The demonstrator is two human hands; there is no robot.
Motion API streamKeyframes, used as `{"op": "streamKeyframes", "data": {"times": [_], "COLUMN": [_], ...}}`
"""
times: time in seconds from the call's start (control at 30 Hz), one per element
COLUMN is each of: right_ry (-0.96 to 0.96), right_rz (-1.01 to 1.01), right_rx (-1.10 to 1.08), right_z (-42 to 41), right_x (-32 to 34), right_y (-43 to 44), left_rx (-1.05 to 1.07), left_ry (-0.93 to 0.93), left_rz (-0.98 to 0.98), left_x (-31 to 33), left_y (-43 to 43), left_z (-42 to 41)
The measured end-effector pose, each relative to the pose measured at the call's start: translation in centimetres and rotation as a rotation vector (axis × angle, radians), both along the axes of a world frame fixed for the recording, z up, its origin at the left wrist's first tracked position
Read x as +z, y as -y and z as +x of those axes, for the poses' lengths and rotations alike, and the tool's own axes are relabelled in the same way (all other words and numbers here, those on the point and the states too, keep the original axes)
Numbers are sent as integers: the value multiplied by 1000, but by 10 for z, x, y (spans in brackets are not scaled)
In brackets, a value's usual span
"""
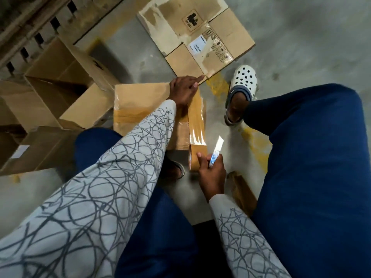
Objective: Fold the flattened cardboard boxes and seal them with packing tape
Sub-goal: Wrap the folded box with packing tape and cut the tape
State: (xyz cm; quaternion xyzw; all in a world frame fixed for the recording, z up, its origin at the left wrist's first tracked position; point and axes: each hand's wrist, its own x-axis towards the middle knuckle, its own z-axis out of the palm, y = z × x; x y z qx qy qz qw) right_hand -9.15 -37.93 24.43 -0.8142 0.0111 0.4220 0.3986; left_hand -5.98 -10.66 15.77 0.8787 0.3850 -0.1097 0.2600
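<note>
Two hands: yours, both busy.
Left hand [183, 89]: presses tape strip [197, 119] onto box [140, 105].
Right hand [211, 170]: grips tape roll [197, 159] and cutter [216, 152].

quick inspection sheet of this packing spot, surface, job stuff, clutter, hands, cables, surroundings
surface: grey concrete floor with worn yellow paint marks
job's things: small cardboard box between the knees, brown tape crossing its top; a tape strip runs from the box to the tape roll
clutter: flattened box with labels ahead; open boxes at left
grippers: left hand presses the tape end on the box; right hand holds the roll plus a small cutter
cables: nothing seen
surroundings: wooden pallet top left; white clog on one foot
</note>
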Motion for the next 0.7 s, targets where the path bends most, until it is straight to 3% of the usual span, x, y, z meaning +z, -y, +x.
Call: {"op": "streamKeyframes", "data": {"times": [0.23, 0.53, 0.7], "right_ry": [-199, -150, -215], "right_rz": [-192, -157, -166], "right_rx": [25, 78, 95], "right_z": [-27, -36, -31], "right_x": [-22, -36, -50], "right_y": [28, 23, 18], "left_rx": [2, 49, 0], "left_ry": [11, -27, -11], "left_rz": [-20, -39, -27], "left_x": [-1, -15, -15], "left_y": [-3, -8, -8], "left_z": [-1, 2, -1]}}
